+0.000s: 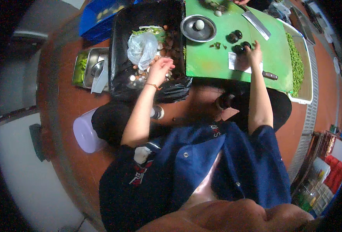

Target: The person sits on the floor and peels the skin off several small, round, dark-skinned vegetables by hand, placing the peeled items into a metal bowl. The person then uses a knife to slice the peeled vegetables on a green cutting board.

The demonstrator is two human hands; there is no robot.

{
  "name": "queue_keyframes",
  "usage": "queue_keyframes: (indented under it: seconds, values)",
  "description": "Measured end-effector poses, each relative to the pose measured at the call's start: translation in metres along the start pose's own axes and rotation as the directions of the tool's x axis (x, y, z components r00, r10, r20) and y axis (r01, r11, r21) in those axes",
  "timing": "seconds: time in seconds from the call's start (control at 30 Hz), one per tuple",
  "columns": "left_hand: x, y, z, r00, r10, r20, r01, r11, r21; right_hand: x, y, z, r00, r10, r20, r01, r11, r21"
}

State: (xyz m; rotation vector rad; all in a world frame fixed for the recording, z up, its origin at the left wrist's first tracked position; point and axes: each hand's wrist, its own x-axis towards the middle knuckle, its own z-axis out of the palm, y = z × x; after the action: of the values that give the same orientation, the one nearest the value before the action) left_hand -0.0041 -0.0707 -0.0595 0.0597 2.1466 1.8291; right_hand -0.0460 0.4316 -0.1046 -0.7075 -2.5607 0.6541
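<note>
My left hand (160, 69) hovers over a bin lined with a black plastic bag (121, 52). Its fingers are loosely bent, and whether anything is in them is unclear. Below it are a crumpled clear plastic bag (143, 49), eggshell pieces and green scraps. Over a green cutting board (208, 63), my right hand (255, 53) has thumb and forefinger apart, the thumb beside a dark peeled egg (246, 45). More dark eggs (233, 38) lie close by. Under that forearm rests a broad-bladed knife with a wooden handle (270, 75).
A steel bowl (185, 32) holds a pale egg (200, 25). Another person's hand (241, 2) is by the handle of a cleaver (258, 26). Cut green vegetables (295, 66) fill a white tub at right. A steel tray (88, 76) and lilac bucket (85, 134) stand left.
</note>
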Motion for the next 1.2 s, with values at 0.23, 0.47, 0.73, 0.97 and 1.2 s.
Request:
queue_keyframes:
  seconds: [0.23,0.47,0.73,0.97,1.2]
  values:
    - [-0.001,0.022,-0.02,0.906,0.389,-0.17,-0.177,0.709,0.682,-0.032,-0.167,-0.007,0.879,-0.471,0.078,0.443,0.865,0.236]
    - [0.002,-0.004,-0.012,0.979,0.194,-0.056,-0.117,0.772,0.624,-0.033,-0.238,0.056,0.864,-0.428,0.266,0.455,0.889,-0.049]
    - [-0.006,0.024,-0.019,0.988,0.143,-0.059,-0.072,0.764,0.641,-0.034,-0.263,0.056,0.83,-0.442,0.339,0.492,0.868,-0.073]
    - [-0.013,0.033,-0.012,0.974,0.228,-0.01,-0.183,0.805,0.564,-0.167,-0.192,-0.002,0.651,-0.712,0.262,0.732,0.68,0.028]
    - [-0.026,0.047,-0.009,0.986,0.164,0.036,-0.156,0.816,0.557,-0.189,-0.173,0.031,0.785,-0.549,0.288,0.508,0.836,0.21]
